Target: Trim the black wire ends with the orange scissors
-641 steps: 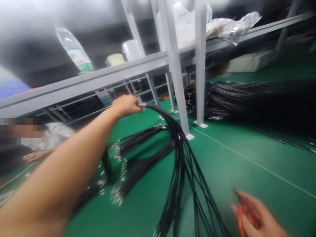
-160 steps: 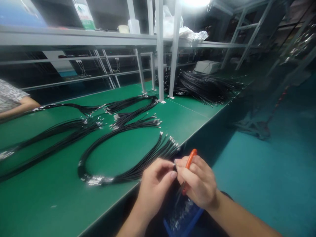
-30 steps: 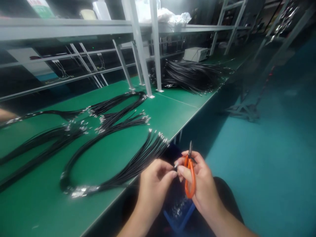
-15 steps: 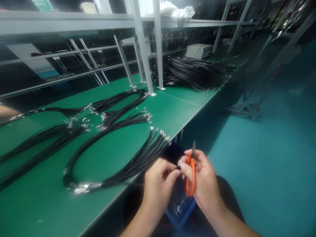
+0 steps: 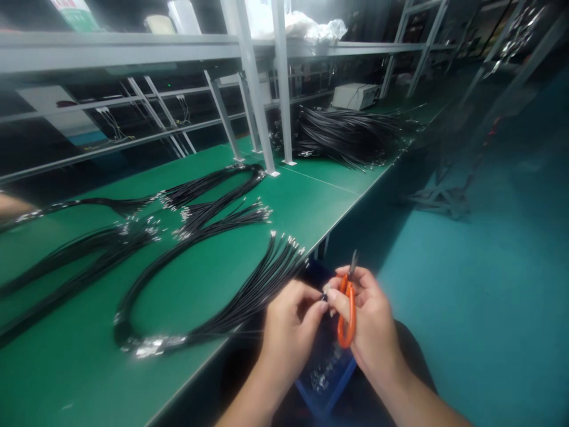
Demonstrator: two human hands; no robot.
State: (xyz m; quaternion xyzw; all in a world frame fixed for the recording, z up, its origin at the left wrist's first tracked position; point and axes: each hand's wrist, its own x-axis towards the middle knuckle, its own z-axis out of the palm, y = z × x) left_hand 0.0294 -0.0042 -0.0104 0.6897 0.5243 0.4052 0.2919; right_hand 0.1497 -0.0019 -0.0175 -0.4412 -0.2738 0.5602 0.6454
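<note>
My left hand [image 5: 291, 326] pinches the end of a black cable [image 5: 324, 297] between thumb and fingertips, over the bench's front edge. Orange-handled scissors [image 5: 347, 314] rest in my right hand [image 5: 368, 311], blades pointing up and away. The thumb and forefinger of that hand also touch a small pale piece at the cable's end; its kind is too small to tell. Beneath both hands is a blue bin [image 5: 326, 403] with small clear bits in it. A fanned bundle of black cables [image 5: 253, 296] with silvery ends lies just left of my hands.
More black cable bundles [image 5: 84, 255] lie on the green bench [image 5: 191, 296]. A large cable heap [image 5: 347, 133] and a pale box [image 5: 354, 96] sit farther back. Metal posts [image 5: 287, 89] hold up a shelf. At the far left is another person's arm [image 5: 13, 207].
Both hands remain together at the cable end, with the scissors still in the right one. The whole view has shifted slightly; little else differs.
</note>
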